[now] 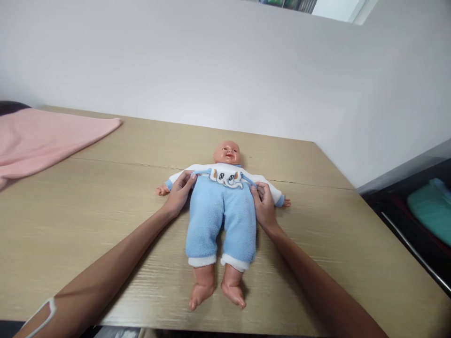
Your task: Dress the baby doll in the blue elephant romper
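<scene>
A baby doll (227, 152) lies on its back on the wooden table, its head away from me and its bare feet toward me. It wears a white top and fluffy blue pants (205, 211) with white cuffs and an elephant patch (227, 178) at the chest. On the doll's left-hand side in view, my left hand (181, 190) pinches the end of a thin blue strap (203, 171). My right hand (264, 202) is closed on a matching blue strap (247, 180) at the other side. Both straps run out from beside the patch.
A pink cloth (49, 136) is spread at the table's far left, over a dark object (14, 107). The wooden table (123, 220) meets a white wall (176, 70) behind. At the right stands a dark case or shelf holding a teal item (431, 209).
</scene>
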`<state>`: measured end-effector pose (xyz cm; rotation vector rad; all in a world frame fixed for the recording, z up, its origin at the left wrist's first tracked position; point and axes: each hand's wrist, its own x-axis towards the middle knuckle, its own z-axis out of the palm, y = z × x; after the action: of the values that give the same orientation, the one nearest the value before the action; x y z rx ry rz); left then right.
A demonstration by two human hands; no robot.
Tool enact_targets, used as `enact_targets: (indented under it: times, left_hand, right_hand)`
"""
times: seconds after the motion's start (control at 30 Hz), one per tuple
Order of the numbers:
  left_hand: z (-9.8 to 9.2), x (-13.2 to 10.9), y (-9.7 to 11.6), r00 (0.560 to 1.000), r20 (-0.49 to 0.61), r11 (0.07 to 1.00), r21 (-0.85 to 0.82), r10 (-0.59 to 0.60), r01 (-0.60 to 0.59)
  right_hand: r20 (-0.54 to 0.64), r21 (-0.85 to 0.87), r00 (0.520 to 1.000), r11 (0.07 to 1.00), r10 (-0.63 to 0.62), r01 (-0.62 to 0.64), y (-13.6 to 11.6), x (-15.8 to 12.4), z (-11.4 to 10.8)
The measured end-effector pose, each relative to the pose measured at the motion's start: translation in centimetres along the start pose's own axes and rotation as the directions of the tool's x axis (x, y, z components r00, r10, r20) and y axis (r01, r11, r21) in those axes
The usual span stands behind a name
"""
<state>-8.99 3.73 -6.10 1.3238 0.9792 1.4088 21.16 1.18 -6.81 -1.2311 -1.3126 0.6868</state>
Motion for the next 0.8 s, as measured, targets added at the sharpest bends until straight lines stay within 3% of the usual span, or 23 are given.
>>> enact_targets:
  times: [0.13, 0.27, 0.43, 0.53, 0.57, 0.6, 0.63, 0.7, 0.73, 0.8]
  left_hand:
    - [0.5, 0.0, -0.1, 0.991, -0.112, 0.997, 0.015, 0.073, -0.072]
    - [1.1, -0.3, -0.1, 0.975, -0.17, 0.989, 0.041, 0.146, -0.141]
    - [1.5, -0.7, 0.2, 0.95, -0.205, 0.963, 0.182, 0.236, -0.2]
    - [1.4, -0.9, 0.4, 0.938, -0.196, 0.939, 0.254, 0.286, -0.233]
    - [1.4, -0.9, 0.4, 0.936, -0.194, 0.934, 0.264, 0.295, -0.24]
    - [1.4, -1.0, 0.5, 0.933, -0.197, 0.932, 0.27, 0.3, -0.243]
    - [1.4, -1.1, 0.5, 0.931, -0.203, 0.931, 0.273, 0.302, -0.243]
    - [1.4, -1.2, 0.6, 0.926, -0.221, 0.93, 0.278, 0.306, -0.241]
    - [1.5, -1.2, 0.6, 0.924, -0.225, 0.93, 0.276, 0.309, -0.244]
    - [1.6, -1.3, 0.8, 0.924, -0.22, 0.931, 0.261, 0.314, -0.255]
  right_hand:
    - [-0.096, -0.087, 0.989, 0.99, -0.116, 0.108, -1.5, -0.9, 0.1]
    - [-0.121, -0.299, 0.917, 0.895, -0.38, 0.331, -4.7, -0.4, 0.2]
    - [0.213, -0.323, 0.81, 0.742, -0.547, 0.587, -10.6, 4.8, 3.9]
    - [0.514, -0.31, 0.727, 0.691, -0.455, 0.653, -13.1, 9.6, 8.4]
    - [0.636, -0.278, 0.668, 0.692, -0.388, 0.667, -13.4, 11.1, 10.1]
    - [0.754, -0.238, 0.575, 0.685, -0.317, 0.689, -13.5, 12.5, 11.8]
    - [0.872, -0.185, 0.433, 0.666, -0.227, 0.722, -13.4, 13.6, 13.6]
    - [0.987, -0.101, 0.157, 0.601, -0.041, 0.793, -12.6, 14.9, 16.8]
    - [0.997, -0.073, 0.072, 0.575, 0.026, 0.815, -12.1, 15.1, 18.2]
    - [0.997, -0.047, 0.009, 0.541, 0.073, 0.84, -11.0, 14.9, 20.3]
